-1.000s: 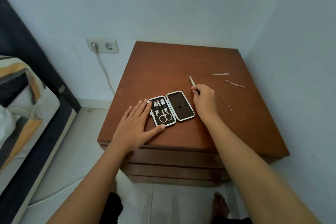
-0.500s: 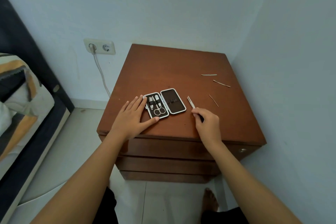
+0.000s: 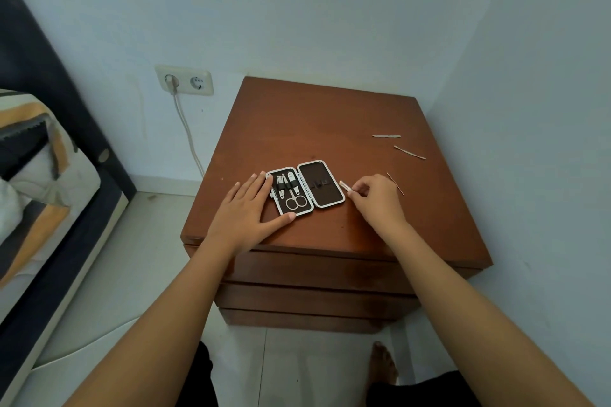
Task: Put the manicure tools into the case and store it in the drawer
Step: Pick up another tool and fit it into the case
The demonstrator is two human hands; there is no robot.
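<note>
A bed [image 3: 39,182] with a striped cover is taking up the left edge of the frame, and a brown wooden worktop [image 3: 317,122] with drawer fronts [image 3: 314,274] below it is sitting in the centre, pushed into the corner of pale blue walls. A white wall socket [image 3: 185,80] with a cable plugged in is showing at the upper left of the worktop. The person's left hand [image 3: 246,208] is lying flat with its fingers spread loose, gripping nothing, pressing against the left edge of the open case [image 3: 305,188], which is lying near the front middle of the worktop. Scissors [image 3: 294,198] and other small tools are sitting strapped in the case's left half; the right half is showing only dark lining. The right hand [image 3: 375,200] is pinching a small silver tool [image 3: 345,186] between fingertips, just beside the case's right edge. Three slim tools are lying loose toward the right of the worktop: a file [image 3: 386,136], a curved stick [image 3: 409,152], and a thin pick [image 3: 395,183] beside the right hand.
</note>
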